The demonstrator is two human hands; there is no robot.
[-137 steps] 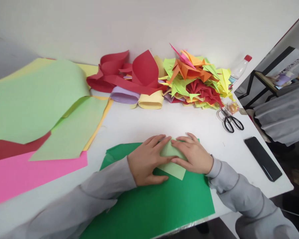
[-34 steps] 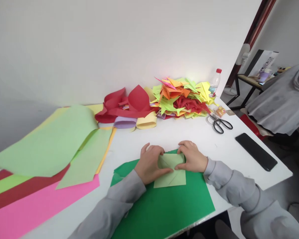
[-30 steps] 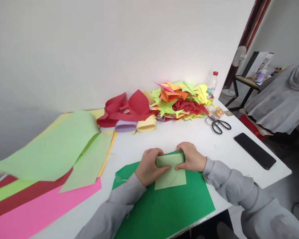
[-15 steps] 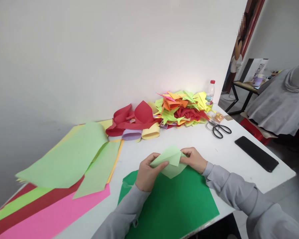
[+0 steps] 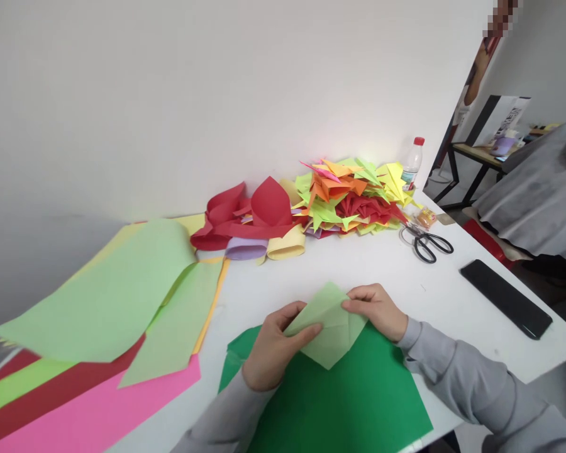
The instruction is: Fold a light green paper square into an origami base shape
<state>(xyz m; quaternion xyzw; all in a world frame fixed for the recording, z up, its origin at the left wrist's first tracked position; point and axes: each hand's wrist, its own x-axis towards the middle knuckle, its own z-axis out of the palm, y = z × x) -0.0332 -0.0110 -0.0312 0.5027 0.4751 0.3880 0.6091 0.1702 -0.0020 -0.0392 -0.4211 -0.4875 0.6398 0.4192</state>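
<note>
Both hands hold a folded light green paper (image 5: pixel 332 324), lifted a little above a dark green sheet (image 5: pixel 339 402) on the white table (image 5: pixel 358 264). My left hand (image 5: pixel 276 346) pinches the paper's left corner between thumb and fingers. My right hand (image 5: pixel 377 309) grips its right corner. The paper sits as a diamond, one point down.
Large sheets of light green (image 5: pixel 108 296), pink (image 5: pixel 99 415), red and yellow lie at the left. Curled red paper (image 5: pixel 249 211) and a heap of folded coloured pieces (image 5: pixel 353 195) line the back wall. A bottle (image 5: pixel 412 163), scissors (image 5: pixel 427 240) and a black phone (image 5: pixel 504 299) are at the right.
The light green paper lay flat on the dark green sheet under my pressing hands; now both hands have lifted it and turned it into a diamond. The view has shifted slightly.
</note>
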